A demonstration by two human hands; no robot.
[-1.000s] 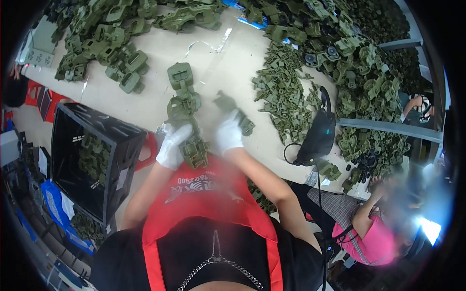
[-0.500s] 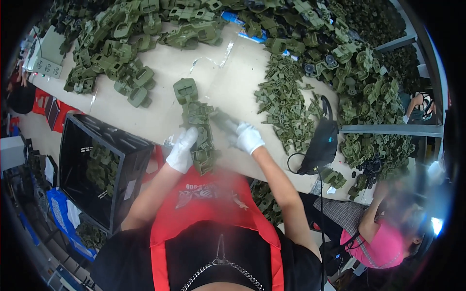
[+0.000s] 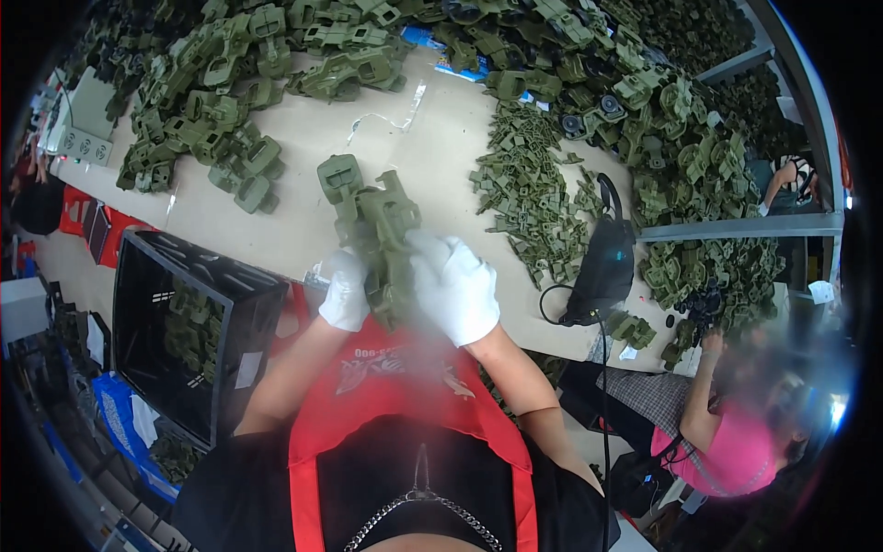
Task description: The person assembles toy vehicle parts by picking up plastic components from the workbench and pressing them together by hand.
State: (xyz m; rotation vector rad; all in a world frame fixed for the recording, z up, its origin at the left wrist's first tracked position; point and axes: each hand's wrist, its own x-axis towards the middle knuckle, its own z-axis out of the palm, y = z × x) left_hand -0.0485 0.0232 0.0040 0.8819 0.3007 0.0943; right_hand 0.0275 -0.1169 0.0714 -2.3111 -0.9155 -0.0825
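Both gloved hands have pulled in closer since before: left hand and right hand clamp the green plastic assembly, long axis pointing away up the table.

A single fisheye view from the person's head looks steeply down, close over the tabletop, its far edge bending toward the picture's rim.

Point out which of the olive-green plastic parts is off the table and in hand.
The long green moulded part held up between both white-gloved hands: left hand, right hand. Every other green piece lies in heaps on the table or in the black crate.
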